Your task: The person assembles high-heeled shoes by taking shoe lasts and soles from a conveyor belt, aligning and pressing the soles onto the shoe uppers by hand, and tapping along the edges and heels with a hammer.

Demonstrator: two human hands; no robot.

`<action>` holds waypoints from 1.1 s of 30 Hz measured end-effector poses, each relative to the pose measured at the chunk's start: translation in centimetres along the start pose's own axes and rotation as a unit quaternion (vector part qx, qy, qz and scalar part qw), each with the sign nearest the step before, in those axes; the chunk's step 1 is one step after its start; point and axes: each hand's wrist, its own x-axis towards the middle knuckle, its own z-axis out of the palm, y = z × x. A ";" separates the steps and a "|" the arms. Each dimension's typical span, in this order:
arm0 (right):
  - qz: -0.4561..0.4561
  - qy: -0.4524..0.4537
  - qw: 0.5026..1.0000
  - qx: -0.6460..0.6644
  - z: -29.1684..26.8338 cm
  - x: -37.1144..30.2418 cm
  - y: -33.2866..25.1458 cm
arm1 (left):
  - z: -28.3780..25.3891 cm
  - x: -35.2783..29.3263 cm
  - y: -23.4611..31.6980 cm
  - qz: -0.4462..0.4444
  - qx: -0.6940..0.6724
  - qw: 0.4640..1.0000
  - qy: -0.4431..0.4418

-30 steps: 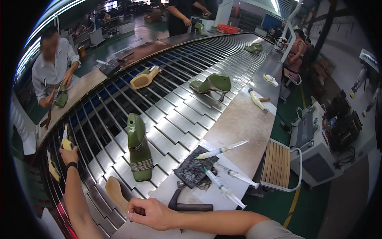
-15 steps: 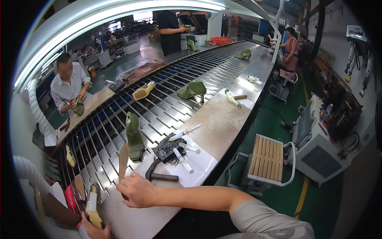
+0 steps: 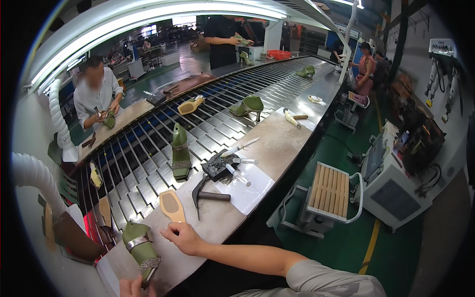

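On the worktop (image 3: 169, 260), a green shoe (image 3: 141, 250) slants, toe toward left hand (image 3: 136, 287), grip unclear; right hand (image 3: 184, 238) is curled.

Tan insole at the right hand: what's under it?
Pale worktop shows beside the tan insole and metal slats beyond its far end. Whatever lies directly beneath is covered; the right hand hides its near end.

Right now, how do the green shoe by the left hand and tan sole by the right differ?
The green shoe is bulky; the tan sole is flat. The shoe has a silvery band and textured strap; the sole shows a darker panel. Shared: one end near a hand, left hand and right hand respectively.
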 end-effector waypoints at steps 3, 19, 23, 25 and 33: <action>-0.002 -0.047 0.999 -0.010 -1.0 1.0 -1.7 | 3.7 -1.4 2.3 0.077 -0.058 0.995 -0.031; -0.159 -0.002 0.956 -0.248 -4.0 -2.7 -1.0 | 7.0 -0.2 3.2 0.126 -0.063 0.978 -0.154; -0.098 -0.029 0.975 -0.196 -7.3 -8.4 -0.1 | 6.3 1.1 2.5 0.122 -0.172 0.966 -0.150; -0.021 -0.021 0.999 -0.039 -9.3 -12.4 -1.8 | 4.5 3.5 2.7 0.039 -0.291 0.951 -0.099; 0.378 -0.116 0.876 0.275 -10.2 -16.4 -0.8 | 1.3 10.8 1.8 -0.281 -0.543 0.791 0.006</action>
